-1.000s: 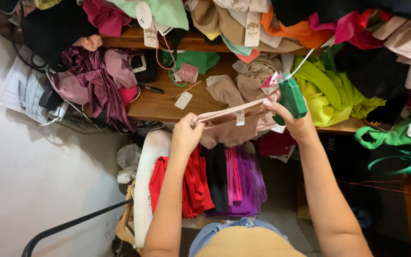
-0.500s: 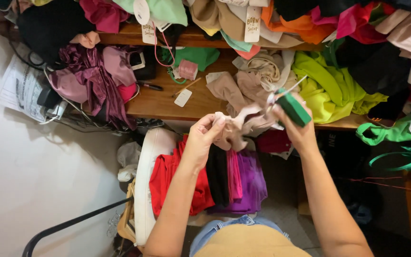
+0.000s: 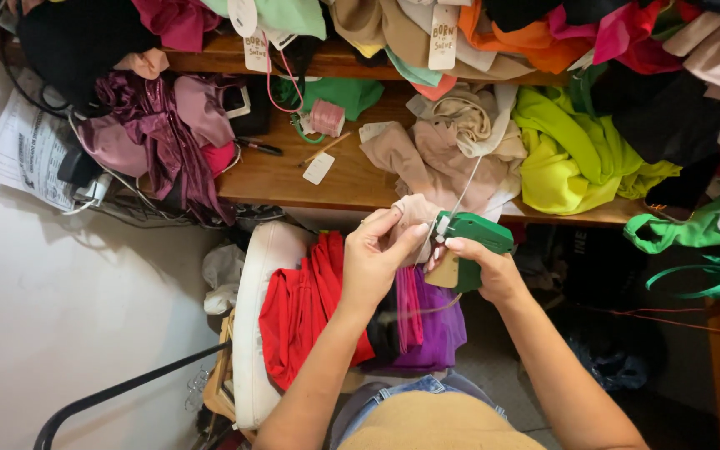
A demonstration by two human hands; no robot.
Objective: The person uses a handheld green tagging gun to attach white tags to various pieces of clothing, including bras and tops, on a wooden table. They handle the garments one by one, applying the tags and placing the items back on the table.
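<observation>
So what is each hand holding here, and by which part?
The left hand pinches a bunched edge of the beige garment between thumb and fingers. The right hand grips the green tagging gun around its body and handle.

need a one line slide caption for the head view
Left hand pinches beige fabric against a green tagging gun gripped in the right hand, at a wooden table heaped with garments.

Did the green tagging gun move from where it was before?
Yes. The green tagging gun in the right hand moved down, off the wooden table, toward the person.
</observation>
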